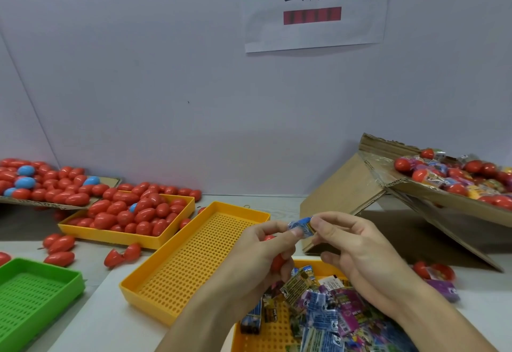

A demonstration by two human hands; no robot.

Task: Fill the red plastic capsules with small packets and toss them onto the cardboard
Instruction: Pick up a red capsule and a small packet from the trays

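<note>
Packets [327,315] fill the nearest yellow tray [277,335]. Above it, both hands pinch one blue packet [300,227]; the left hand [266,249] also curls around a red capsule [277,263]. Right hand [357,246] fingertips grip the packet's end.

A small blue packet [301,227] is pinched above a red capsule [277,262] held upright. More packets [327,307] fill a yellow tray [318,264] below. Filled red capsules [468,175] lie on tilted cardboard [343,185] at right.

Both hands [313,243] pinch a blue packet [300,227] above yellow trays [155,290]
</note>
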